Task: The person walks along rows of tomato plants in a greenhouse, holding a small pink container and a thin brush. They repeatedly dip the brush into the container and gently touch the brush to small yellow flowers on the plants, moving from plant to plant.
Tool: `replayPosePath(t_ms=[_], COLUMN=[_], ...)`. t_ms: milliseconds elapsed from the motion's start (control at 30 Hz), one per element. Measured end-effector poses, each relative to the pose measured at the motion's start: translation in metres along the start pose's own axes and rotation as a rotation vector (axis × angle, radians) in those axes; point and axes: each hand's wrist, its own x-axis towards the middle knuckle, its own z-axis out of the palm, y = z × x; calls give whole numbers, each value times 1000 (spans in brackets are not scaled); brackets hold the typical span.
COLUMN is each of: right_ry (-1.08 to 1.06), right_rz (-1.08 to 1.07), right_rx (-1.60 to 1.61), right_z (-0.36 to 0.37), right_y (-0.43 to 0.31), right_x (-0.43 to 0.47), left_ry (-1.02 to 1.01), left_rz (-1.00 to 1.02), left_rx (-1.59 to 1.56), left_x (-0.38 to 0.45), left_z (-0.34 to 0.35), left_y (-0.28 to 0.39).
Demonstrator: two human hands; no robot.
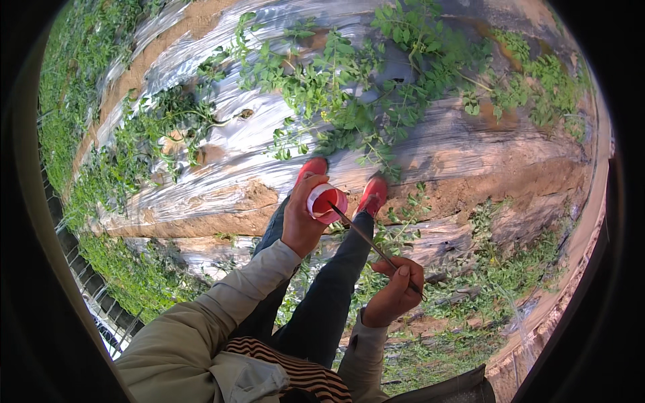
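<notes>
Red liquid fills part of a small plastic cup (327,202), which my left hand (304,216) grips by its side above my shoes. My right hand (398,292), lower and to the right, pinches a thin dark rod-like tool (365,238) near its looped end. The tool's far tip reaches into the cup's mouth; whether a brush is on that tip I cannot tell. Beyond the cup, leafy green plants with small yellow flowers (327,95) spread over shiny plastic mulch film (247,151).
Red shoes (374,194) stand by a strip of bare soil (468,186) between film-covered beds. More vines (166,118) sprawl at the left and lower right (484,272). A pale path edge (594,201) curves along the right side.
</notes>
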Motion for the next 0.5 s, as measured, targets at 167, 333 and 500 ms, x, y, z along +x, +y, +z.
replayPosePath(t_ms=[167, 333, 500], right_ry=[-182, -429, -446], right_rz=[43, -34, -56], right_rx=[1, -24, -184], right_z=[6, 11, 39], right_y=[-9, 20, 62], right_x=[61, 94, 110], left_ry=[204, 441, 543], left_rz=[-220, -231, -317], left_rx=[-354, -236, -290], left_x=[6, 2, 5], left_z=[48, 76, 91], left_y=[8, -42, -99])
